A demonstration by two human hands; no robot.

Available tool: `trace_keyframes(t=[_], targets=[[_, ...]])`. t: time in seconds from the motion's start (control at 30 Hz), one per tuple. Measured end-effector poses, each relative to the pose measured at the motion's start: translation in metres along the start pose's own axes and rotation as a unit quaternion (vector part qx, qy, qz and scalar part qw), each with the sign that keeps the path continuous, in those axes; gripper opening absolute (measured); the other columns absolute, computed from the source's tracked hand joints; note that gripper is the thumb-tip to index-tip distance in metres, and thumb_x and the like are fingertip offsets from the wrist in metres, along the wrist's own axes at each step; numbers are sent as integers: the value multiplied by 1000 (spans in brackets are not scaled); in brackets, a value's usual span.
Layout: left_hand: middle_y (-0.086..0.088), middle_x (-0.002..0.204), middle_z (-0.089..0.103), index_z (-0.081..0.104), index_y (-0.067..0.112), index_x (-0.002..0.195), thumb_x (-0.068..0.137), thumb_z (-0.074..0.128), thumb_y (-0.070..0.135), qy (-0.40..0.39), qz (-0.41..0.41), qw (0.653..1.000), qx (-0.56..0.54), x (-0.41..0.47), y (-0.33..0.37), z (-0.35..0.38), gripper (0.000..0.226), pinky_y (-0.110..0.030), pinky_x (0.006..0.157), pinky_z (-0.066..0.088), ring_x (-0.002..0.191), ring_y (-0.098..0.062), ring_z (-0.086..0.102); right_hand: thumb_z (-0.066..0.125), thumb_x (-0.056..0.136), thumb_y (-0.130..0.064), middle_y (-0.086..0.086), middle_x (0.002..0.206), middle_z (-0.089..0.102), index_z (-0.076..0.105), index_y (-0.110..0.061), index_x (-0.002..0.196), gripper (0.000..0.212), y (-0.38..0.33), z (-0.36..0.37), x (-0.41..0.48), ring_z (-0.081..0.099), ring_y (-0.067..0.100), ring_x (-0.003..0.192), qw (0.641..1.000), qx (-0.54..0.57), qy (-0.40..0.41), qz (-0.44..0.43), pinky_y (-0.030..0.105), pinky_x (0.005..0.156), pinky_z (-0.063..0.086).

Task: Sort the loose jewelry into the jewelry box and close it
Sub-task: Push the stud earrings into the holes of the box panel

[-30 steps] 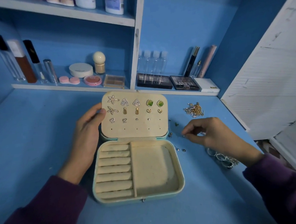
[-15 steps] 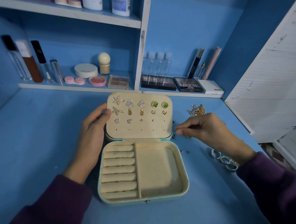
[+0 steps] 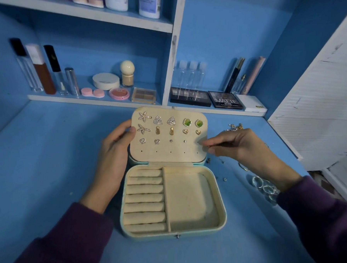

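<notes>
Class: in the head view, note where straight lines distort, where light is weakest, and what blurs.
Head view: wide-angle stretch leans the shelf divider and white door; dim bluish light, darkest on the left sleeve; lid sharp, tiny piece pinched in the right hand soft.

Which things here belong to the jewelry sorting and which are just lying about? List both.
Job in hand:
jewelry box
its lid, gripped by the left hand
earrings pinned in the lid
small piece pinched by the right hand
loose rings
chains
scattered studs

Lying about:
lip gloss tubes
round compact
clear bottles
eyeshadow palettes
</notes>
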State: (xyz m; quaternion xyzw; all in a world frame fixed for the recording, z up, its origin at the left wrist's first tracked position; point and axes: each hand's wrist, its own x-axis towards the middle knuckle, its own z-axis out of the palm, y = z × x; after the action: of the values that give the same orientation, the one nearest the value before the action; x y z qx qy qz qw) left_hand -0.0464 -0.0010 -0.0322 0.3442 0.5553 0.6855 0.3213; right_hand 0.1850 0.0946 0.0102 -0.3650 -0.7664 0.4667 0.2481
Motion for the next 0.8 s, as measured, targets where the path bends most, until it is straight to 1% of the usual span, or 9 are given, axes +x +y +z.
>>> trace_keyframes(t=[0.1,0.17,0.23,0.3,0.4,0.5,0.6,0.7,0.8], targets=[[19,86,72,67,33,95,97,48,11,-2,3,1000,-2,0,0,0,29,-8,69,47,83,7,65,69,77,0,-8,79,74,73,-6,98,21,0,-1,-1,64,0,67,1000,-22,-4,-18,9,67,46],[19,86,72,67,34,95,97,48,11,0,3,1000,-2,1,-1,0,29,-6,67,46,82,7,64,72,75,-9,-13,72,72,74,-13,92,18,0,1,-1,59,0,59,999,-37,6,-25,10,63,46],[19,86,72,67,33,95,96,49,10,3,4,1000,-2,2,-3,0,30,-6,67,45,83,6,64,72,69,-24,-10,76,74,75,-20,83,15,1,4,0,60,5,63,998,-53,19,-32,17,64,49],[19,86,72,67,32,96,96,49,9,5,5,1000,-5,2,-3,0,29,-7,68,45,83,6,64,71,67,-32,-8,79,74,74,-25,79,14,3,5,3,64,8,70,996,-78,28,-43,21,69,52],[19,86,72,67,31,96,96,48,8,1,10,1000,-3,2,-3,-1,30,-7,70,46,84,6,64,70,73,-32,-9,74,72,70,-31,74,2,5,6,6,64,13,69,988,-139,29,-64,24,69,51],[20,85,72,67,32,95,96,48,8,2,10,1000,-6,2,-2,0,30,-7,69,46,83,7,64,71,79,-26,-4,71,70,67,-34,73,11,6,7,8,60,16,64,980,-182,32,-79,24,63,48],[22,84,72,66,33,94,96,48,7,2,12,1000,-11,1,-1,0,31,-6,68,46,82,8,64,70,81,-25,-3,72,69,68,-30,74,10,5,7,12,54,6,60,975,-205,30,-80,14,59,42],[20,86,72,67,32,96,96,48,7,0,13,1000,-13,1,-1,0,31,-7,70,46,85,6,65,71,82,-22,0,67,66,72,-16,77,9,3,8,15,51,2,57,973,-218,23,-74,10,58,38],[19,89,73,67,31,98,96,48,7,-5,13,1000,-18,1,-1,-1,31,-8,71,47,87,5,65,71,82,-24,3,65,66,73,-12,76,13,1,10,16,49,3,56,973,-220,29,-69,10,57,37]])
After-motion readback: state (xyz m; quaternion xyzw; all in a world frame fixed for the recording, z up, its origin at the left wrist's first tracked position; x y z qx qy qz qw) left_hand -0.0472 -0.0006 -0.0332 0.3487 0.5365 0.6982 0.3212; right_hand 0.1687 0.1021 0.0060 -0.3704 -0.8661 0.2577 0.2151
